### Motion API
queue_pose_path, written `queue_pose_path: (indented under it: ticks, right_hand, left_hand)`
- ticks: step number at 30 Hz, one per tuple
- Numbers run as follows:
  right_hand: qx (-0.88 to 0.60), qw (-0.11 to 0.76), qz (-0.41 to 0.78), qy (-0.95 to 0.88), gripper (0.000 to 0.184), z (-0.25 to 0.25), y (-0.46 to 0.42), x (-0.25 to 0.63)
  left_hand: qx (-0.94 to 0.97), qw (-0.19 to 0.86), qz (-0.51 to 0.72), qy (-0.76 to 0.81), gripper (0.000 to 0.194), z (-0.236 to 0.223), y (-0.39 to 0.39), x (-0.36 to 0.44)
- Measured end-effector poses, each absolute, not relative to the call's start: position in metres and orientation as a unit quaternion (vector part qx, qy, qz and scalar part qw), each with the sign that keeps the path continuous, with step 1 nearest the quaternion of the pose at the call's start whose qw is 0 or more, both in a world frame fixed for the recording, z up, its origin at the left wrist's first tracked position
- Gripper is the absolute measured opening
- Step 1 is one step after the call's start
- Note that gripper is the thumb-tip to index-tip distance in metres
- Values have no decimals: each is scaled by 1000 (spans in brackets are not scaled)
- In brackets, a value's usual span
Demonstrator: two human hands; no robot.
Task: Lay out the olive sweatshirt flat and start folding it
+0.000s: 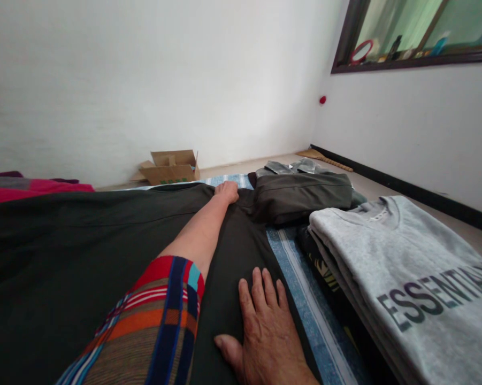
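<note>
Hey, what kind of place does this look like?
Probably a plain room in a home, going by a blue-and-white striped floor mat on the floor, a folded grey T-shirt printed ESSENTIALS, and an open brown cardboard box against a bare white wall.

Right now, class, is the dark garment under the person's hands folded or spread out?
Spread out: the dark garment lies flat, with the left hand and right hand resting on it, unlike the folded grey T-shirt.

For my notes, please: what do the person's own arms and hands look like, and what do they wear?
The left hand and right hand are bare, without gloves. The left forearm wears a sleeve in stripes of red, navy, orange, brown and teal.
</note>
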State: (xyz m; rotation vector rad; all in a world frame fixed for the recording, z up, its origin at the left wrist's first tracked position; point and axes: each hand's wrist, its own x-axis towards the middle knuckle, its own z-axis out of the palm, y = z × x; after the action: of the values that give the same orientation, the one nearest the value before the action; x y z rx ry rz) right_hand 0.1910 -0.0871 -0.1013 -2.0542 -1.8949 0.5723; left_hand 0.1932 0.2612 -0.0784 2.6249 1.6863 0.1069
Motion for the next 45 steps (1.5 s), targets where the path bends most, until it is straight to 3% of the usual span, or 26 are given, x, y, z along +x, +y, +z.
queue_pose_path:
  ticks: [18, 26, 33, 45]
  right_hand:
    - [-715, 149, 203, -652, 85, -104, -85, 191]
    - [-714, 152, 193, -656, 84, -102, -85, 190]
    - [-714, 150, 184, -659, 80, -101, -85, 190]
    - [-717, 140, 166, -662, 83, -114, -85, 188]
  left_hand:
    - [823, -2, 146, 549, 40, -108, 238, 196]
    - [796, -26, 115, 593, 40, -104, 235, 178]
    - [785, 19, 36, 618, 64, -113, 244, 160]
    - [787, -11, 35, 616, 67, -108, 235, 143]
